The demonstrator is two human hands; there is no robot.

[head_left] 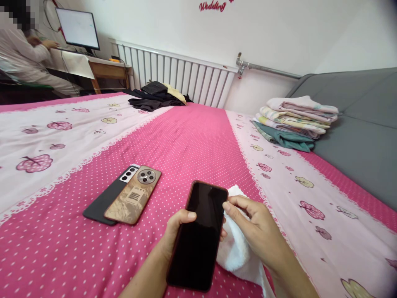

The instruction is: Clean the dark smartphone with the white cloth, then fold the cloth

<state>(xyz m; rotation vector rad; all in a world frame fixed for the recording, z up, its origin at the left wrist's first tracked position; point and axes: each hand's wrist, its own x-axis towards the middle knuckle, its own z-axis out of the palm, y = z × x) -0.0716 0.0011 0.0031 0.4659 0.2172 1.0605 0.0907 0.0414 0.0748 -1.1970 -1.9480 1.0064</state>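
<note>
A black-screened smartphone (198, 236) in a reddish-brown case lies upright across my left hand (177, 225), the thumb on its left edge and fingertips showing past its right edge. My right hand (251, 219) is closed at the phone's upper right edge, with a white cloth (235, 248) held under the fingers and hanging down below them. Left of my hands, two more phones rest on the bed, backs up: a dark phone (105, 200) and, partly over it, a gold-brown patterned phone (133, 198) with a round camera ring.
Pink dotted bedding (186, 140) spreads all around. Folded textiles (294, 120) are stacked at right by a grey headboard (362, 132). Dark clothes (151, 97) lie at the far edge before a white radiator (180, 70). A person (27, 58) sits at a desk with a monitor (77, 29).
</note>
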